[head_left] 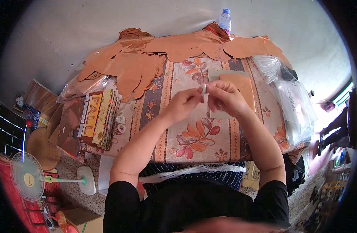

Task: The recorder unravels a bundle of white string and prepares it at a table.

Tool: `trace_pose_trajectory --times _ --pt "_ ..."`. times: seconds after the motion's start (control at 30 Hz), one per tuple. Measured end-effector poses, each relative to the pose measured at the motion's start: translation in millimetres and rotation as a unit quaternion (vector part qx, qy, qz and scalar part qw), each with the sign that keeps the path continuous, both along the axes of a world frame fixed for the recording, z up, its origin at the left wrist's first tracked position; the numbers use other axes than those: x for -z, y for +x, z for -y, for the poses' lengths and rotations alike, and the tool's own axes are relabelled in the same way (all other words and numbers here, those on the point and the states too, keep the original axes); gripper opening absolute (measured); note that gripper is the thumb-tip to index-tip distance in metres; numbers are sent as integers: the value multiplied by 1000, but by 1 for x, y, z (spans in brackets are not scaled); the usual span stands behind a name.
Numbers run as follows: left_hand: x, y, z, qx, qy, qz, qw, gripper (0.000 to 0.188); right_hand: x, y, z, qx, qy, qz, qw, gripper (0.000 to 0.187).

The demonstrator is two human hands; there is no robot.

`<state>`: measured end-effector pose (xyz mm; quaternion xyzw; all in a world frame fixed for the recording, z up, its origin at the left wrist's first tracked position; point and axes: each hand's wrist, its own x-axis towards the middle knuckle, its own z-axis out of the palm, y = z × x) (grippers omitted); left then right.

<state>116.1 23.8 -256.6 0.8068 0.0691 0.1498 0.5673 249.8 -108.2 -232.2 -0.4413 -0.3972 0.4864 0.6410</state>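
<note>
Over the middle of the table, my left hand (183, 104) and my right hand (227, 98) meet, fingertips pinched on a small white roll (204, 88) that looks like tape. Beneath and beside my right hand lies a flat orange-brown sheet (246, 91) on a larger grey sheet (215, 74). Similar white rolls (120, 124) rest on the left of the table, beside a stack of printed autumn-coloured cards (104, 120).
Large brown paper cutouts (178, 46) spread along the table's far side. Clear plastic bags (293, 105) cover the right edge, and a water bottle (225, 21) stands behind. White strands (194, 171) lie across my lap. A fan (29, 176) stands at lower left.
</note>
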Motion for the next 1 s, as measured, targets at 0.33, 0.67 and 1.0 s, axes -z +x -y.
trace_pose_trajectory --times 0.33,0.67,1.0 --pt "-5 0 9 -110 301 117 940 7 16 0 -6 84 -39 224 970 17" --pt "-10 -4 0 -59 141 79 985 10 12 3 -4 -16 -65 241 968 14" --pt "0 -2 -1 -10 -73 95 993 8 11 7 -4 -52 -12 110 993 15"
